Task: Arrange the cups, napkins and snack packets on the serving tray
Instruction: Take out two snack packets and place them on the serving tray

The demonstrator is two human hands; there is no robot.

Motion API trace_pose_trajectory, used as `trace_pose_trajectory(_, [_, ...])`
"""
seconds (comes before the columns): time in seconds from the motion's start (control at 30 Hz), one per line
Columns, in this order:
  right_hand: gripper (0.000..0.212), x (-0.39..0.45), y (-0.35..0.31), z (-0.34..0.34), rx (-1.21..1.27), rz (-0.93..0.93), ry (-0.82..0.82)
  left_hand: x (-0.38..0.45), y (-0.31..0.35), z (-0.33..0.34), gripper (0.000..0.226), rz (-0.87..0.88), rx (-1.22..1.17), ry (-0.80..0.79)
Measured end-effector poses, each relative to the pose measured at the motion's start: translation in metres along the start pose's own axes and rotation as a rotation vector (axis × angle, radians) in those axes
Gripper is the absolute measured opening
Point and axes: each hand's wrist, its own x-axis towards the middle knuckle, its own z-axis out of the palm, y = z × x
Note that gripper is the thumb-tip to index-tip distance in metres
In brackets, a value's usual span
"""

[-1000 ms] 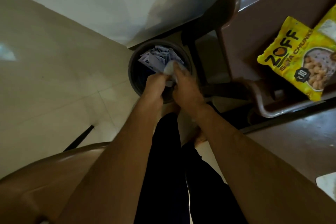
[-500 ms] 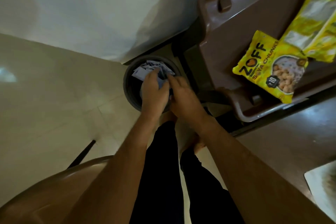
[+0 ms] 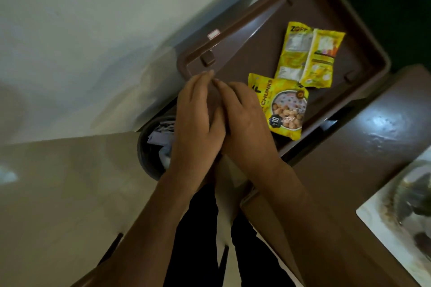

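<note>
Head view: we see our left hand (image 3: 196, 121) and right hand (image 3: 245, 123) pressed together, fingers straight, holding nothing, over the brown plastic serving tray's (image 3: 233, 53) near-left corner. Three yellow snack packets (image 3: 286, 105) lie inside the tray.

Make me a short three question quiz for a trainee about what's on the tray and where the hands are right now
1. True or false: three yellow snack packets lie on the brown tray.
2. Which packet lies face up, showing its picture of food? A. the one nearest the right hand B. the one farthest from it C. none
3. Fill in: the round bin on the floor holds crumpled ____.

Key
1. True: two lie side by side, and the face-up packet lies nearer the person.
2. A. The right hand and the left hand are held together over the tray's near corner, fingers extended, nothing visibly held.
3. Paper.
</note>
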Motion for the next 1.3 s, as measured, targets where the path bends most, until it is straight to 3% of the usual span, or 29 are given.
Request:
trace_pose_trajectory(0.17, [0.051,-0.006,0.041,-0.032,-0.167,0.234,0.146,0.017,0.020,0.047,0.052,-0.121,0.033,-0.178])
trace_pose_trajectory(0.33, [0.055,-0.015,0.080,-0.050,-0.222,0.514,0.178,0.028,0.015,0.078,0.052,-0.239,0.115,-0.320])
trace_pose_trajectory(0.47, [0.053,-0.016,0.091,-0.048,-0.113,0.587,0.161,0.039,0.013,0.089,0.050,-0.331,0.089,-0.313])
trace_pose_trajectory(0.6, [0.055,-0.016,0.092,-0.045,-0.047,0.596,0.188,0.058,0.008,0.092,0.058,-0.539,-0.218,-0.220])
trace_pose_trajectory(0.7, [0.053,-0.016,0.091,-0.041,-0.002,0.617,0.215,0.077,0.005,0.091,0.068,-0.589,-0.432,-0.099])
trace_pose_trajectory(0.8, [0.049,-0.012,0.085,-0.028,0.016,0.610,0.176,0.090,0.008,0.095,0.061,-0.659,-0.599,-0.034])
trace_pose_trajectory(0.9, [0.038,-0.008,0.077,-0.019,0.006,0.576,0.131,0.094,0.009,0.100,0.040,-0.626,-0.545,-0.107])
trace_pose_trajectory(0.97, [0.030,-0.005,0.078,-0.020,0.003,0.558,0.162,0.096,0.009,0.102,0.038,-0.563,-0.485,-0.114])
trace_pose_trajectory(1.07, [0.022,0.001,0.085,-0.029,-0.004,0.567,0.353,0.102,0.007,0.100,0.041,-0.456,-0.457,-0.168])
trace_pose_trajectory(1.13, [0.034,0.009,0.091,-0.038,0.039,0.600,0.461,0.111,0.004,0.095,0.045,-0.389,-0.449,-0.241])
trace_pose_trajectory(1.23, [0.056,0.025,0.098,-0.047,0.387,0.682,0.385,0.123,0.004,0.085,0.048,-0.321,-0.483,-0.347])
trace_pose_trajectory(1.3, [0.054,0.034,0.102,-0.050,0.730,0.742,0.313,0.129,0.007,0.080,0.048,-0.326,-0.562,-0.393])
